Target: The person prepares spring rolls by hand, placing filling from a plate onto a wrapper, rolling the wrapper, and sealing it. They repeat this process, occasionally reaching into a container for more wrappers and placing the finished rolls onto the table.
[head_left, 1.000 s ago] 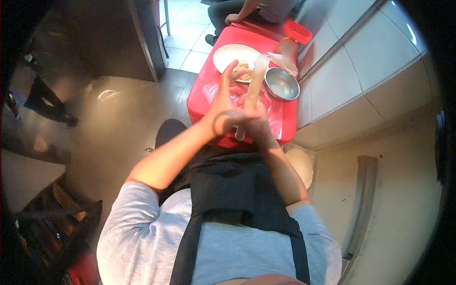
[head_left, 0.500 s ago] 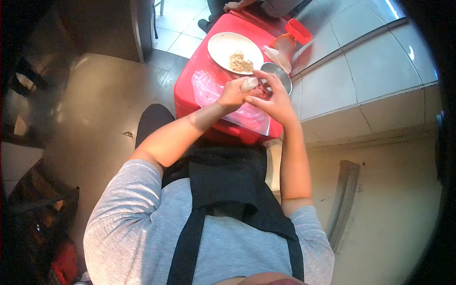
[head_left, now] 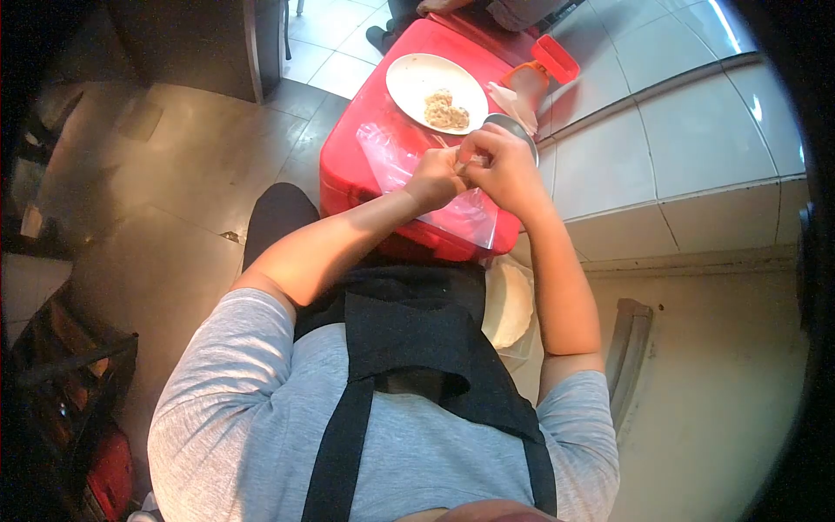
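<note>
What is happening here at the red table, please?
A person in a grey shirt and black apron sits at a red table. The left hand and the right hand meet above a clear plastic sheet and pinch a small pale piece, mostly hidden by the fingers. Beyond them stand a white plate with a heap of filling and a metal bowl.

item: small pale dough piece
state: mostly hidden, shape unclear
where: you pinched it between left hand and right hand, above the clear plastic sheet
</note>
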Demonstrator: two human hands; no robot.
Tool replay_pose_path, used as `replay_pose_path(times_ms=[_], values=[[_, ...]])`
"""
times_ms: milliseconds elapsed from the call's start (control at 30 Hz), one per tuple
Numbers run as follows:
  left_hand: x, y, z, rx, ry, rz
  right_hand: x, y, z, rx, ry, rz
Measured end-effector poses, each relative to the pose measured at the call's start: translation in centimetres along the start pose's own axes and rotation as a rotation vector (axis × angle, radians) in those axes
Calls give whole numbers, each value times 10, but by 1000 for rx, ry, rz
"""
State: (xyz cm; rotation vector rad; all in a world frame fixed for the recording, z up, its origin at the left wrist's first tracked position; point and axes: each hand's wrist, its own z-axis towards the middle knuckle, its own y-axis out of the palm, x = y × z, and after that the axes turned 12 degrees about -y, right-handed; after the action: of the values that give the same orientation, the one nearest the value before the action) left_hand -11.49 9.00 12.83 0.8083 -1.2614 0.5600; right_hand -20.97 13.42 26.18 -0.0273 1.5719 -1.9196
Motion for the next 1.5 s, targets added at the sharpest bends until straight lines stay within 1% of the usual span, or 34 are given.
replay_pose_path(times_ms=[133,233,333,433,467,533,567,633,767,867,967,1033,1067,1133,1167,1267,1333,1367,1433,1467,1500], values=[[2,1,0,-11,46,-14,6,-1,-4,-32,-92,-10],[-6,3,3,-17,-5,-186,4,-4,-6,-41,-148,13],[-14,0,10,57,1,93,7,-5,-7,-76,-166,-1],[-16,1,10,19,5,36,11,-8,-5,-98,-156,-48],[-16,1,9,38,-34,102,11,-9,-4,-102,-151,-64],[-11,1,5,75,-110,235,7,-9,0,-63,-50,-58],[-9,3,4,66,-86,160,6,-10,1,-42,0,-54],[-4,7,1,49,-39,5,11,-6,-2,0,-39,-70],[-18,-1,12,-1,-59,-12,12,-2,-15,20,-140,-18],[-20,1,15,-30,-72,-27,17,-2,-19,42,-136,6],[-16,5,12,-94,-74,-56,20,-9,-16,-2,-152,-104],[6,9,2,-114,-101,-83,13,-19,-11,-37,7,-20],[6,9,2,-100,-107,-39,11,-22,-9,-54,86,22],[5,7,3,-72,-120,49,12,-22,-10,-50,50,-29],[1,6,6,-80,-99,17,14,-22,-11,-48,32,-54],[-17,2,15,-104,-43,-42,18,-5,-24,97,-187,-80],[-16,1,15,-125,-20,-27,17,-3,-29,86,-177,-86],[-17,2,14,-122,-49,11,17,-3,-32,81,-169,-87],[-2,7,5,-116,-105,85,16,-9,-31,32,7,60],[-4,9,5,-124,-119,96,14,-13,-29,7,91,133],[-5,11,5,-130,-134,106,10,-15,-27,-11,141,120]])
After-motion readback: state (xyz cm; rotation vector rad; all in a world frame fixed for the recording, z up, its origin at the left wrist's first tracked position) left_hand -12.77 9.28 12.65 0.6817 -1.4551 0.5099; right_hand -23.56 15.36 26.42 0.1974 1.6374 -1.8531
